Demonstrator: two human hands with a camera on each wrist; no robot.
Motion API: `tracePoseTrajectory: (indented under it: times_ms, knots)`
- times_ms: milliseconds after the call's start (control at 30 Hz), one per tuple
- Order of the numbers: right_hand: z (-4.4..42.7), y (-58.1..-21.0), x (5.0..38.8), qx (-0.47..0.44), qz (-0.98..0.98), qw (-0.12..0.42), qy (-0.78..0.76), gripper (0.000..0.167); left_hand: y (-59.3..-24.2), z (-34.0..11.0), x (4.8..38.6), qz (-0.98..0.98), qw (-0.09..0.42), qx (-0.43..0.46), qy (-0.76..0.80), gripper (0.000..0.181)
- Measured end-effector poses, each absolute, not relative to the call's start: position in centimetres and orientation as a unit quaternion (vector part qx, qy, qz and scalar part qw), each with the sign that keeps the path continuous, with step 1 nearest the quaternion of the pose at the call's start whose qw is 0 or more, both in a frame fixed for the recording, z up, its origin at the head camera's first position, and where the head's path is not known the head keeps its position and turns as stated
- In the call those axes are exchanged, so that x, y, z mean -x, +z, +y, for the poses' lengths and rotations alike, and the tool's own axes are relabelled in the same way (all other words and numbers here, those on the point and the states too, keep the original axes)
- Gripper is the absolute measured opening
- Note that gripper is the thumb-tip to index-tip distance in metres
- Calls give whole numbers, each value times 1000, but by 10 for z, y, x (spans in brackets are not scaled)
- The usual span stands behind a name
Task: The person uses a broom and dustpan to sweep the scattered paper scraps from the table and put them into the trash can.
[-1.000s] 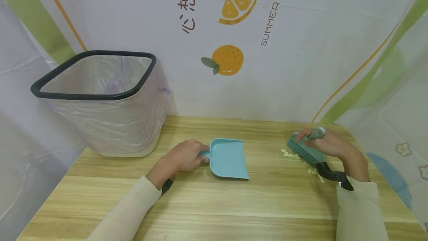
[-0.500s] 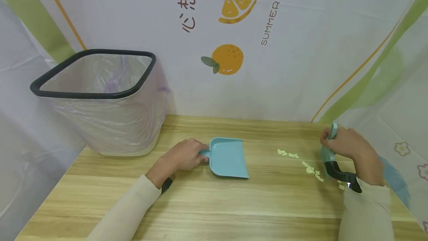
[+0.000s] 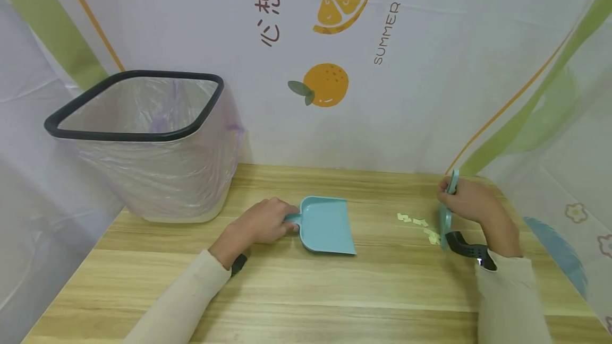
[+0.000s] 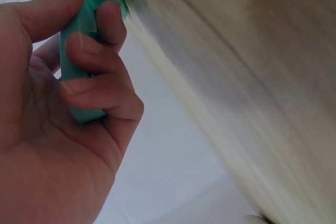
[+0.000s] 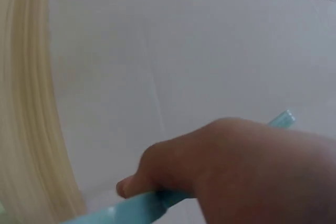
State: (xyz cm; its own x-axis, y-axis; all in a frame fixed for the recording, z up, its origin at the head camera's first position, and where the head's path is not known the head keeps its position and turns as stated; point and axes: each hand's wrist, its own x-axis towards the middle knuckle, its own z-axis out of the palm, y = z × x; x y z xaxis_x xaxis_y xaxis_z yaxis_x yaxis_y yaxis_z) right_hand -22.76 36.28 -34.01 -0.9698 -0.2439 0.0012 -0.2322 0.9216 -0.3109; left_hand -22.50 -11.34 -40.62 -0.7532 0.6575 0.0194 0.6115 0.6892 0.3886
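Note:
My left hand (image 3: 269,221) grips the short handle of a light-blue dustpan (image 3: 326,225), which lies flat on the table with its wide edge facing right. In the left wrist view, curled fingers (image 4: 100,90) wrap the dustpan's handle (image 4: 79,66). On the right, my right hand (image 3: 470,199) holds a light-blue hand brush (image 3: 445,222) by its handle, head down at the tabletop. Small pale-yellow paper scraps (image 3: 432,236) lie just left of the brush, some touching or very near it. More scraps trail toward the dustpan. The brush's bristles are mostly hidden from the head view.
A bin (image 3: 186,179) with a black rim and a clear plastic liner stands at the back left of the wooden table (image 3: 334,301). A white curtain printed with oranges hangs behind the table's far edge. Black camera mounts sit on both wrists.
The right hand first swung the brush right, off the scraps, then brought it back left against them. The nearest scraps have shifted left and bunched. Left hand and dustpan stay put.

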Motion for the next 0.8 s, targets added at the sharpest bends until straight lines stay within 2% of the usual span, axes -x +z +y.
tracePoseTrajectory:
  times_ms: [133,367,667,800]
  knots:
    - [344,-343,231,137,974,18,-181,26,-407,-113,225,918,63,-343,187,7]
    - [318,-345,233,189,952,13,-239,16,-406,-112,225,919,67,-340,189,7]
    - [315,-336,225,185,953,12,-238,13,-406,-112,224,918,64,-342,189,9]
    - [313,-334,223,192,957,36,-214,16,-406,-113,225,919,64,-340,188,8]
